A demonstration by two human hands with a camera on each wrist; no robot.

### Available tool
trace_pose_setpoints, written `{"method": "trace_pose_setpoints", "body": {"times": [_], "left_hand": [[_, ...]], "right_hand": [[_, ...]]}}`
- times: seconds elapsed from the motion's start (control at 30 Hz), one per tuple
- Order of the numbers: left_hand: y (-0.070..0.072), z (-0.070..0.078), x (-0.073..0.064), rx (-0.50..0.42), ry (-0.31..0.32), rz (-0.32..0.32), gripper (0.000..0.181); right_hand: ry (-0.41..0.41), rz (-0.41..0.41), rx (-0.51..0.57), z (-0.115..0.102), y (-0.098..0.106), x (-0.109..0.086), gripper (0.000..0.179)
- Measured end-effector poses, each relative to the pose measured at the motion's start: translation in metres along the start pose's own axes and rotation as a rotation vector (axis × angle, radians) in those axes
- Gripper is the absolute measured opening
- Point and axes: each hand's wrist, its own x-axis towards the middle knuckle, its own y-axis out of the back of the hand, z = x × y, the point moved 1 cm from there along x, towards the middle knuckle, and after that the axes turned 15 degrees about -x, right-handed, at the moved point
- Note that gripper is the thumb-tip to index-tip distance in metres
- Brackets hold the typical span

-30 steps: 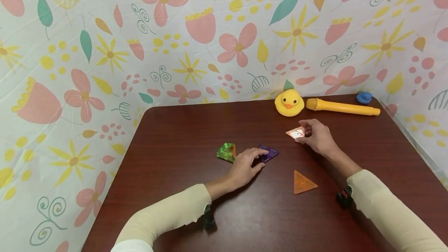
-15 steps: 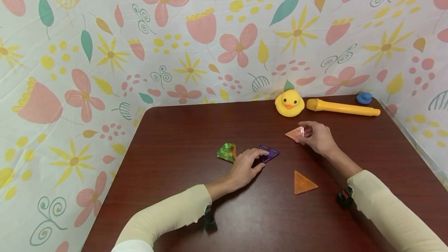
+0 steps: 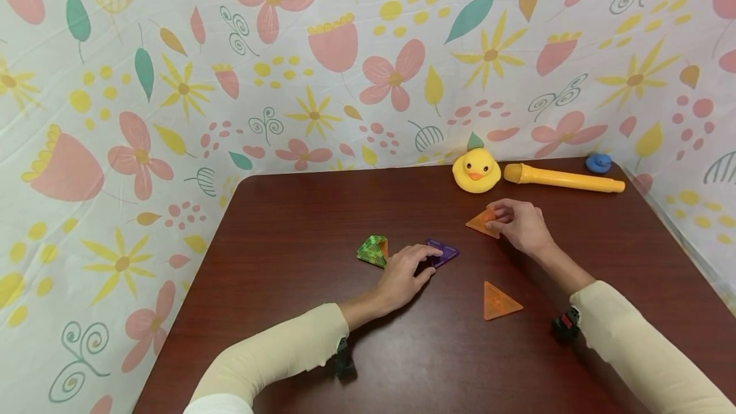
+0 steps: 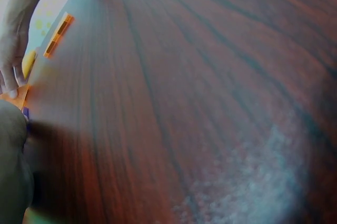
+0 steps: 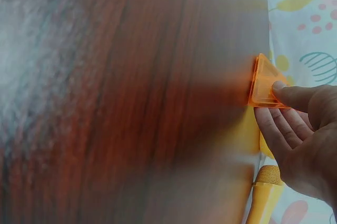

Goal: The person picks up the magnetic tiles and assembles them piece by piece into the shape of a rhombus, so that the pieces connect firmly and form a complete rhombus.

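My right hand (image 3: 522, 225) pinches an orange translucent triangle tile (image 3: 480, 223) by one corner, raised over the far right of the table. In the right wrist view the thumb lies across this tile (image 5: 265, 84), with the other fingers beyond and below it. My left hand (image 3: 404, 276) rests near the middle of the table, loosely bent. Its index fingertip overlaps a flat purple triangle tile (image 3: 445, 253), and its thumb is by the tile's lower edge. Just left of that hand is a green cluster of tiles (image 3: 372, 250) with an orange patch, partly hidden by the hand.
Nearer me lies a second orange triangle tile (image 3: 499, 302), flat on the brown table (image 3: 299, 209). Along the back edge are a yellow rubber duck (image 3: 476, 171), a yellow toy microphone (image 3: 563, 178) and a small blue duck-like toy (image 3: 598, 163). Behind them hangs a flowered cloth (image 3: 345, 107).
The orange tile in my right hand has tilted: its bright glare has faded, and it now shows plain orange, slightly lower. My left hand and the tiles on the table stay put.
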Motion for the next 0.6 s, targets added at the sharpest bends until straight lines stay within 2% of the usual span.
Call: {"method": "trace_pose_setpoints", "body": {"times": [0.23,0.6], "left_hand": [[0.0,0.001,0.0,0.006,0.002,-0.006,0.036],[-0.001,0.0,-0.001,-0.001,-0.006,-0.004,0.035]], "right_hand": [[-0.003,-0.013,0.035,-0.005,0.001,-0.002,0.028],[0.054,0.004,0.069,-0.024,0.0,-0.006,0.023]]}}
